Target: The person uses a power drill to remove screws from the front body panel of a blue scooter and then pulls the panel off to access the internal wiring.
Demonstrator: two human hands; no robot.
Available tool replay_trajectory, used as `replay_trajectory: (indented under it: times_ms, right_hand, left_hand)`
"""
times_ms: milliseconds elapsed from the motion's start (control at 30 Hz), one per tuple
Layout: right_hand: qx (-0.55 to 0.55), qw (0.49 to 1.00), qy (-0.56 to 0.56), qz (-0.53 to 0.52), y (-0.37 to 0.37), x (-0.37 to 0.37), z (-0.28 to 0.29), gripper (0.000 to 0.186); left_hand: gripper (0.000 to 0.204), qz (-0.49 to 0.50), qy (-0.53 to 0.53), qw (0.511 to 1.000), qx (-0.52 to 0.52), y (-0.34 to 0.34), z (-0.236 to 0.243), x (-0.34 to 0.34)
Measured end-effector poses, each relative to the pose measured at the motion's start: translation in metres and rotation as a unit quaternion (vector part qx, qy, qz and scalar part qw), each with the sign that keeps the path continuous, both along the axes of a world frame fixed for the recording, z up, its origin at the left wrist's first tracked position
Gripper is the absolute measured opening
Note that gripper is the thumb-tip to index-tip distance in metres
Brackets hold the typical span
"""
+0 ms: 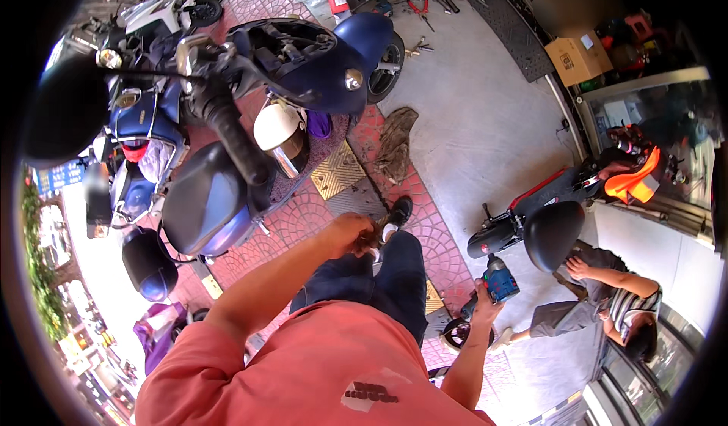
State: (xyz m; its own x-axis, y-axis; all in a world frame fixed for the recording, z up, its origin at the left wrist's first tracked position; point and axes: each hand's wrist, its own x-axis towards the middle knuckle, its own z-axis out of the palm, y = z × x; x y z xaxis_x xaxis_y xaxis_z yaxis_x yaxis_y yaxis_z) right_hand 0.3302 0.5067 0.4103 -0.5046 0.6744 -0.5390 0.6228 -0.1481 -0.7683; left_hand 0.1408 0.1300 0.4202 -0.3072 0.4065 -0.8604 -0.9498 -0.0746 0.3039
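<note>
My right hand [482, 310] is wrapped round the grip of a blue cordless power driver [499, 280], its dark nose pointing away from me. My left hand [350, 233] is curled closed in front of my legs. Something small and dark shows at its fingers, too unclear to name. To the left stands a blue scooter with a dark seat [203, 187] and an opened front [284, 50]. A white helmet [279, 126] rests on its footboard, beside a purple cloth or bag [319, 125].
A crumpled brown rag [396, 144] lies on the paving ahead, with hand tools [422, 6] farther off. Right, a person [633, 304] sits beside a dark electric scooter [523, 221]. A cardboard box [578, 58] stands at the far right, and more scooters [144, 119] line the left.
</note>
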Motion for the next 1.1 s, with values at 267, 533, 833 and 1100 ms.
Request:
replay_trajectory:
  times_ms: [267,533,833,1100]
  right_hand:
    - [-0.019,0.990,0.087,0.109,-0.046,-0.048,0.079,0.035]
    - [0.039,0.956,0.094,0.277,-0.044,-0.176,0.125,0.037]
    - [0.067,0.925,0.090,0.362,0.056,-0.327,0.109,0.046]
    - [0.031,0.882,0.070,0.465,0.142,-0.568,0.164,0.033]
  left_hand:
    - [0.016,0.183,-0.038,0.982,-0.026,-0.078,0.032,0.017]
    - [0.051,0.360,-0.016,0.922,0.139,-0.048,0.080,-0.029]
    - [0.060,0.411,0.002,0.875,0.254,0.067,0.070,-0.167]
    - [0.042,0.519,0.028,0.838,0.165,0.151,0.089,-0.289]
